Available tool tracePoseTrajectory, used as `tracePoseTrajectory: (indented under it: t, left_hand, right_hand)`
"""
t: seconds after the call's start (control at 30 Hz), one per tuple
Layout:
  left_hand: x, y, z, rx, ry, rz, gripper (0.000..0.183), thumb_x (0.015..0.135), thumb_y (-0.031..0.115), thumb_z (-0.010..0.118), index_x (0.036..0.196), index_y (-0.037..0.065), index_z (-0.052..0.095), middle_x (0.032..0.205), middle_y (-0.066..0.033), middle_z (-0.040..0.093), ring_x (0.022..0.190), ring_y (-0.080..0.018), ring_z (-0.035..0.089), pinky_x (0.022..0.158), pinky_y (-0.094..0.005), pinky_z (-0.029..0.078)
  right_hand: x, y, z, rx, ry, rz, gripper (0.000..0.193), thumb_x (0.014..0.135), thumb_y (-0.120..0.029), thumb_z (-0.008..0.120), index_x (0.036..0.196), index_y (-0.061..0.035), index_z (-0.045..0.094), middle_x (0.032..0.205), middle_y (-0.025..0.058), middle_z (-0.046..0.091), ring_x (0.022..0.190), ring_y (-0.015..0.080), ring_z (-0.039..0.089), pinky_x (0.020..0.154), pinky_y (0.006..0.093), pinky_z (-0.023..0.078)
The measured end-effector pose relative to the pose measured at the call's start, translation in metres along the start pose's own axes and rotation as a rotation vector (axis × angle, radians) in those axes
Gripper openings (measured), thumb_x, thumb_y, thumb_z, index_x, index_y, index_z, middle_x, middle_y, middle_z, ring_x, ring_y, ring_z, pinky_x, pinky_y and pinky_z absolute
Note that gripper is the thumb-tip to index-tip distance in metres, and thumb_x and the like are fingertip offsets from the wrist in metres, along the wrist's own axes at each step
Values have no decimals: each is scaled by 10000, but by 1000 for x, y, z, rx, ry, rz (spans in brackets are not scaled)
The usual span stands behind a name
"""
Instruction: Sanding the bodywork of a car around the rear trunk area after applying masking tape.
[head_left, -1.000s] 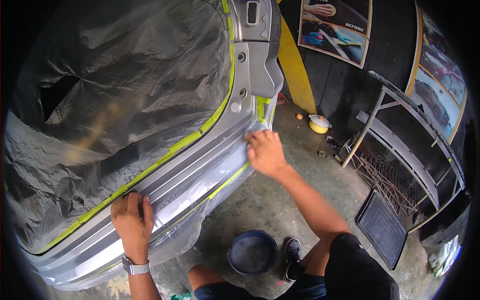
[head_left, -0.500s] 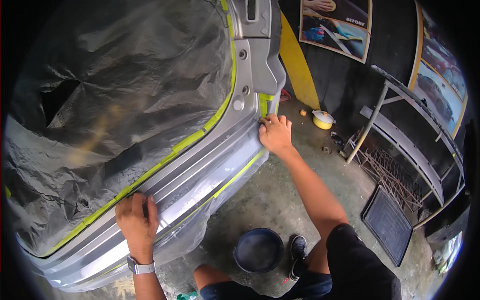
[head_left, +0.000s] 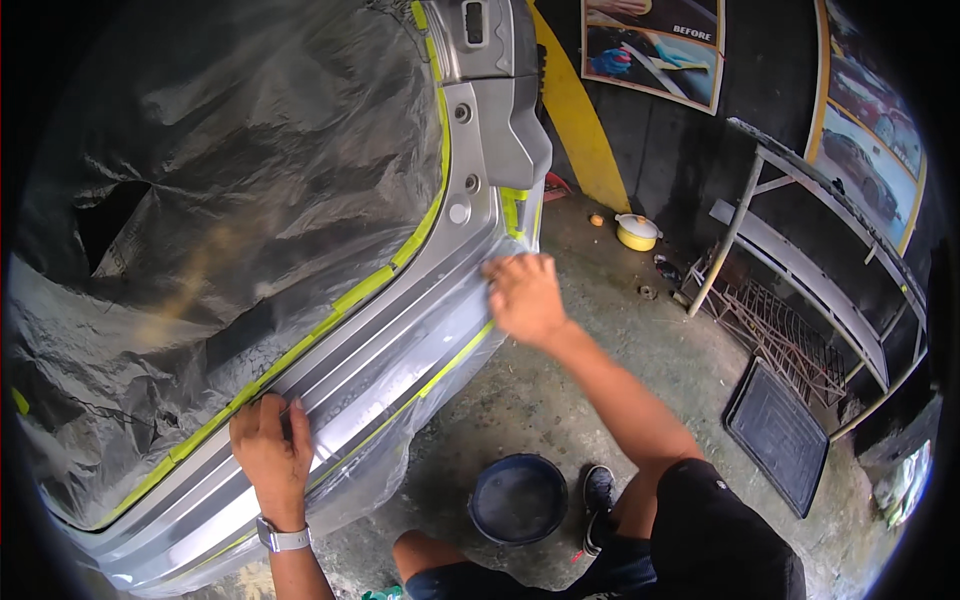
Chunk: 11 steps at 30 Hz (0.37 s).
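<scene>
A grey car body panel runs diagonally in front of me, edged with yellow-green masking tape. Dark plastic sheeting covers the opening behind it, and clear film hangs along its lower side. My left hand, with a watch on the wrist, rests on the panel's ledge, thumb apart from the fingers and nothing visible in it. Near the panel's right corner, my right hand presses on the surface with bent fingers. Slight blur and the hand itself hide whatever is under its fingertips.
On the concrete floor stands a dark bucket of cloudy water beside my shoe. To the right are a black tray, a metal rack and a yellow lidded pot. Posters hang on the dark wall.
My right hand has slid along the panel, away from the taped corner and toward me. The left hand stays in place on the ledge. The view has shifted slightly.
</scene>
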<state>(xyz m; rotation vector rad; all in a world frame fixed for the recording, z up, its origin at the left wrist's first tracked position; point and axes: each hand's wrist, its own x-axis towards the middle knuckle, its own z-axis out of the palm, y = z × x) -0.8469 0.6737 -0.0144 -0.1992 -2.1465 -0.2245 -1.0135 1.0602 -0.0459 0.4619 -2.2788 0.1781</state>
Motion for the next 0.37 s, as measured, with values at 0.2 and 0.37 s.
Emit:
tracePoseTrajectory:
  t: [0.2, 0.37]
  left_hand:
    - [4, 5, 0, -5, -24, -4, 180, 952, 164, 739, 871, 61, 616, 795, -147, 623, 775, -380, 604, 755, -500, 465]
    - [-3, -7, 0, 2, -3, -4, 168, 940, 182, 772, 893, 72, 654, 785, -148, 629, 758, -366, 607, 750, -505, 472]
  right_hand:
    - [6, 8, 13, -21, -11, 45, 404, 927, -281, 587, 1220, -85, 783, 1273, 55, 696, 1188, 272, 586, 1048, 464, 414]
    - [-10, -48, -1, 150, 47, -165, 516, 918, -290, 624, 1349, -23, 725, 1306, 118, 677, 1189, 279, 588, 1121, 509, 394]
